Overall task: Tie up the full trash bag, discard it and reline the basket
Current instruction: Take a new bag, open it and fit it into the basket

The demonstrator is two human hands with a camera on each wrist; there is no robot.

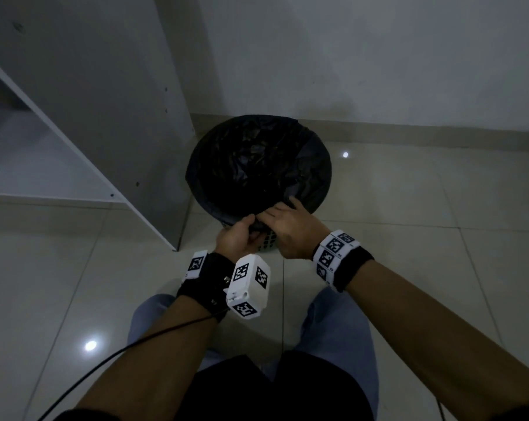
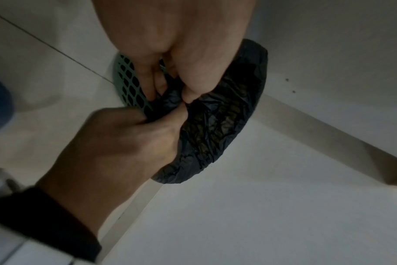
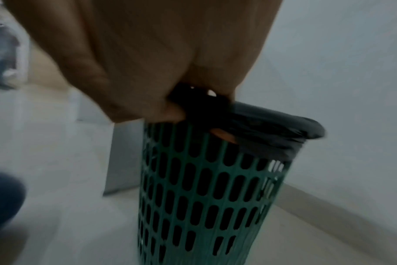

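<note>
A round green plastic basket (image 3: 206,193) with a lattice of oblong slots stands upright on glossy pale floor tiles (image 1: 393,202), at the centre of the head view, just beside the grey side panel of a white laminate shelf unit (image 1: 105,101) in the upper left. A crinkled black plastic trash bag (image 1: 257,159) lines it, its thin, shiny film folded down over the rim all round. At the near edge of the rim both hands meet on a gathered bunch of that film. The left hand (image 1: 237,238) has its fingers curled round a fold of the bag, thumb pressed on top. The right hand (image 1: 290,229) pinches the neighbouring fold between thumb and curled fingers, as the left wrist view shows, with the knuckles of the two hands almost touching. In the right wrist view the bunched film rises off the rim under the hand, baring the basket's top edge there. Both wrists wear black bands with white blocks printed in black square patterns. Blue denim knees show at the bottom of the head view.
</note>
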